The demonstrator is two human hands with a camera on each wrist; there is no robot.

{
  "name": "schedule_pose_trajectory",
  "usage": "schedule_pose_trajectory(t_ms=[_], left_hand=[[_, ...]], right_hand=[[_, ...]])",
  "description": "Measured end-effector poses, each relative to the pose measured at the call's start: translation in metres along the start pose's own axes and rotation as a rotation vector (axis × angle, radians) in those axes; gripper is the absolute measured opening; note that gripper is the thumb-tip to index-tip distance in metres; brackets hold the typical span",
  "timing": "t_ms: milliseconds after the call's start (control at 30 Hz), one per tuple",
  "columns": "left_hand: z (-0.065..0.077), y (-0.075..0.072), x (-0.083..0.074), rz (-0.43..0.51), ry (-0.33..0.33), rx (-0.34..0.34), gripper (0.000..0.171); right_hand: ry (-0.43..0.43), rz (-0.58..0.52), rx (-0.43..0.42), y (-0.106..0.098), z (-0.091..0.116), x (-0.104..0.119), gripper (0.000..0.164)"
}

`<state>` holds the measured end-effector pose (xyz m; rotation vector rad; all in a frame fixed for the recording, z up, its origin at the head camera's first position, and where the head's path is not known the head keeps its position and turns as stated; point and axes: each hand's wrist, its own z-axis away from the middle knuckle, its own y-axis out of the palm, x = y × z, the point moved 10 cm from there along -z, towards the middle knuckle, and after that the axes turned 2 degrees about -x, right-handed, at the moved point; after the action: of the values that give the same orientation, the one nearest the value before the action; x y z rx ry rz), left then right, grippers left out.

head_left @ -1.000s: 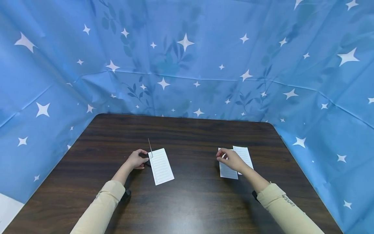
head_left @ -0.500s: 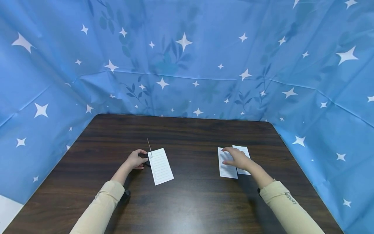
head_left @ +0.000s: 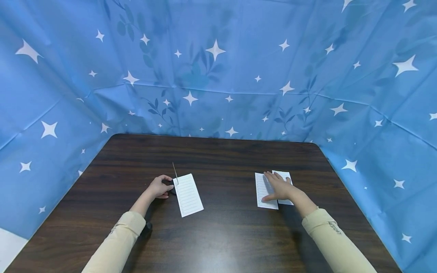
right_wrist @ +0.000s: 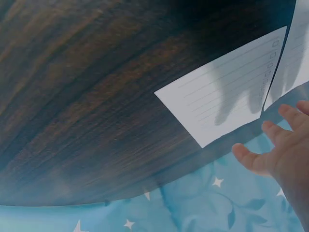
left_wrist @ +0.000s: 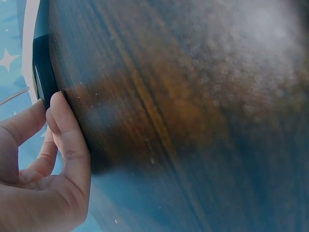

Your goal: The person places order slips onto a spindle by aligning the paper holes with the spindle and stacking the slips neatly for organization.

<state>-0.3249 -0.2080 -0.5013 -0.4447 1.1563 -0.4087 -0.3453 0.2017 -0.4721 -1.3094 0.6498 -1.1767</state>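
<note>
At the table's left, my left hand (head_left: pixel 159 186) pinches the end of a dark flat object (left_wrist: pixel 44 67) with thumb and fingers. A lined white sheet (head_left: pixel 188 195) lies over that object and hides most of it, so its kind is unclear. From the sheet's upper left corner a thin rod (head_left: pixel 175 171) sticks out. On the right, my right hand (head_left: pixel 280 187) spreads its fingers over two lined sheets, a left one (head_left: pixel 262 193) and a right one (head_left: pixel 286 177) beside it. The right wrist view shows the fingers apart, holding nothing, with their shadow on the paper.
A dark wood-grain table (head_left: pixel 218 235) carries everything. Behind it and at its sides hangs a blue cloth (head_left: pixel 218 76) with white stars. Bare tabletop separates the left sheet from the two right ones.
My right hand has gone from closely bent fingers at the left one of the pair to spread fingers, shifting slightly right. My left hand and its sheet have stayed put.
</note>
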Motion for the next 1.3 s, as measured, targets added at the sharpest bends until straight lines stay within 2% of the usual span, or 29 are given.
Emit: schedule_pose_trajectory(t_ms=[267,600,867,1000,1200,1300], left_hand=[[0.001,-0.001,-0.003,0.001,0.016,0.002,0.035],[0.001,-0.006,-0.005,0.012,0.028,0.011,0.034],[0.002,-0.001,-0.004,0.013,0.03,0.009,0.034],[0.005,-0.001,-0.005,0.011,0.038,0.003,0.033],[0.005,-0.001,-0.004,0.016,0.031,0.004,0.033],[0.004,-0.001,-0.003,0.014,0.029,0.001,0.034]], right_hand=[[-0.006,0.051,0.009,0.003,-0.006,0.001,0.113],[-0.025,0.008,-0.015,0.003,-0.012,0.006,0.11],[-0.08,0.009,-0.075,-0.002,-0.009,0.015,0.104],[-0.103,-0.025,-0.106,-0.003,-0.008,0.022,0.095],[-0.129,-0.047,-0.168,-0.008,-0.008,0.028,0.061],[-0.138,-0.087,-0.21,-0.014,-0.008,0.03,0.052]])
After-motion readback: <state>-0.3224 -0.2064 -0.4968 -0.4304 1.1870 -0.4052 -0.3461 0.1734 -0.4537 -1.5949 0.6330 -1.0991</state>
